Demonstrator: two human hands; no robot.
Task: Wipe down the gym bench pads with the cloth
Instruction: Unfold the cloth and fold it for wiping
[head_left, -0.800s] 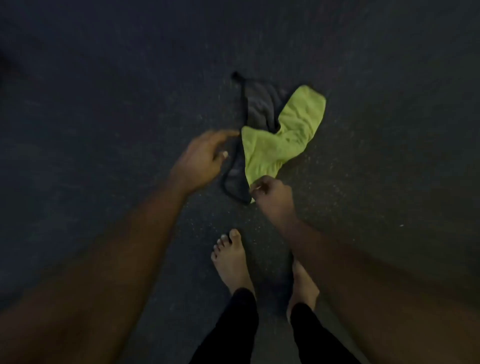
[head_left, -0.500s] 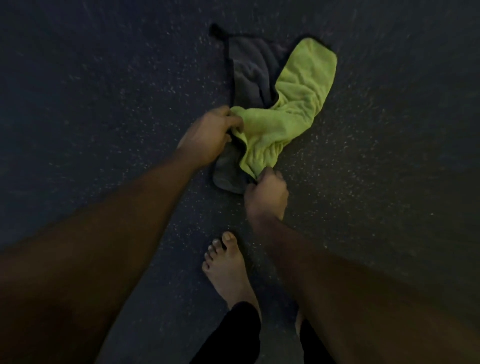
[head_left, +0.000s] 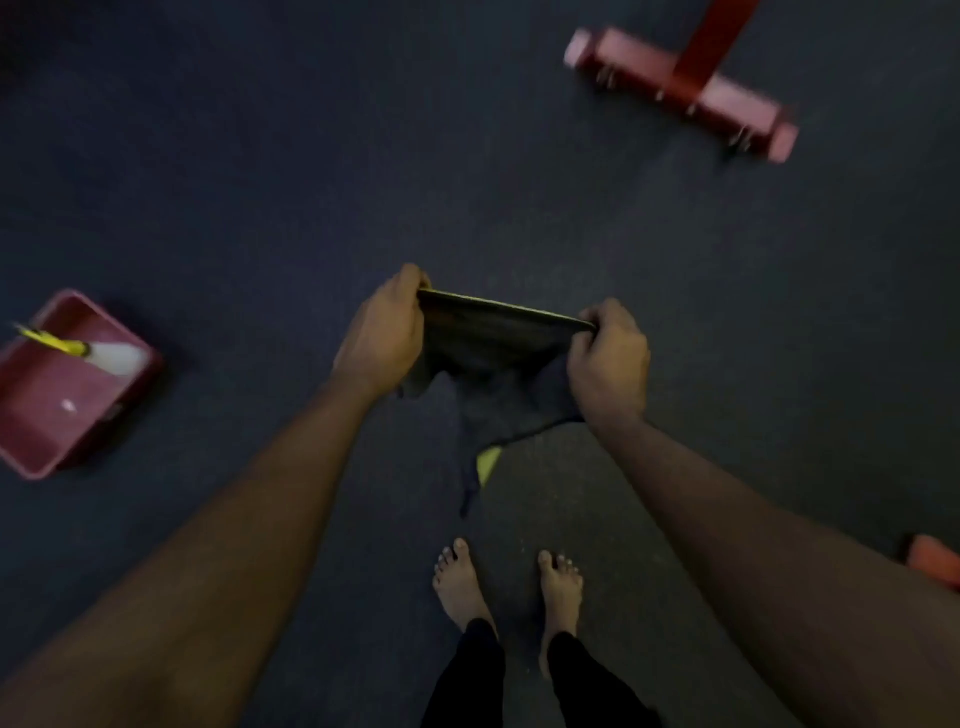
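Note:
The cloth (head_left: 493, 343) hangs in the air in front of me, stretched between both hands, dark grey side towards me. A small yellow-green corner of it shows at the bottom. My left hand (head_left: 382, 332) grips its left top corner. My right hand (head_left: 608, 358) pinches the right top corner. The lower part drapes loosely above the dark floor. No bench pad is in view; only a red bench foot (head_left: 680, 91) lies on the floor at the upper right.
A red plastic tub (head_left: 36, 415) with a white spray bottle with a yellow trigger (head_left: 98, 353) in it stands on the floor at the left. An orange object (head_left: 935, 561) pokes in at the right edge. My bare feet (head_left: 509, 587) stand on dark speckled flooring.
Both hands took hold of the cloth on the floor and lifted it up, spreading it between them. The view rose, bringing the tub and bench foot into sight.

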